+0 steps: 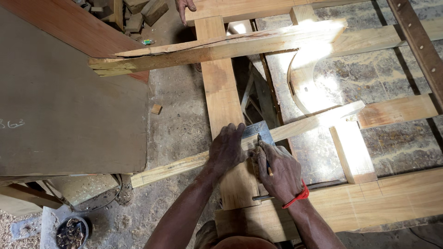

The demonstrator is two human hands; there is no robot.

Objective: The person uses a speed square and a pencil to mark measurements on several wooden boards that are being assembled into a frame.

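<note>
Centrally, our left hand lies spread on a metal square; our right hand pinches a pencil — lower left, a dark bucket holds debris.

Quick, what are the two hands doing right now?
Left hand: open, pressing flat on a metal square on the wooden strip.
Right hand: closed around a pencil, tip at the square.

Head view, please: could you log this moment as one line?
left hand: pressing try square onto diagonal wooden strip | right hand: holding pencil, tip at square | other person's hand: on top rail
</note>
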